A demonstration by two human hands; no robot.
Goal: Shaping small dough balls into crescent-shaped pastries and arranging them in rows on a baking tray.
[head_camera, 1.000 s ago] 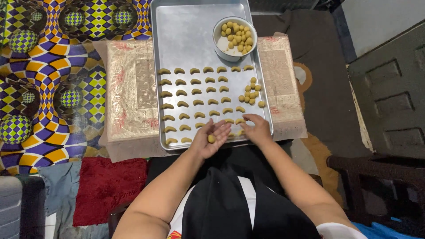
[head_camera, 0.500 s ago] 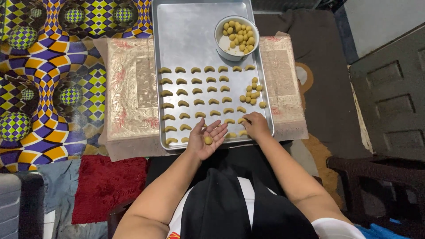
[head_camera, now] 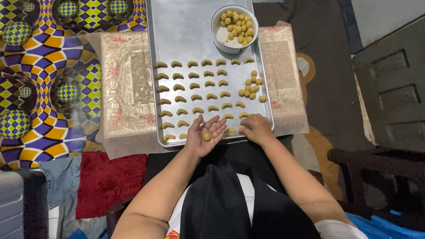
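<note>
The left hand (head_camera: 204, 135) lies palm up over the near edge of the metal baking tray (head_camera: 186, 31), fingers spread and loosely open. A small ball of yellow dough (head_camera: 206, 136) sits free in the middle of the palm; the fingers do not close around it. The right hand (head_camera: 256, 128) rests palm down at the near right corner of the tray, its fingers curled and bent onto the tray surface. Its fingertips touch the dough pieces there, just beside a crescent (head_camera: 229, 130) in the nearest row, but whether they pinch one cannot be told, since the hand covers that spot.

Rows of crescent-shaped dough pieces (head_camera: 195, 86) fill the near half of the tray, running from its left edge toward the right. A loose cluster of dough balls (head_camera: 250, 87) lies near the right edge, about halfway along the tray. A white bowl (head_camera: 234, 28) with more dough balls stands toward the far right corner; the far left part of the tray is bare metal.

The tray rests on a low table covered with a pale patterned cloth (head_camera: 126, 84), which shows on both long sides. A bright geometric mat (head_camera: 44, 84) lies to the left, and a red cloth (head_camera: 110, 181) lies near the left forearm.
</note>
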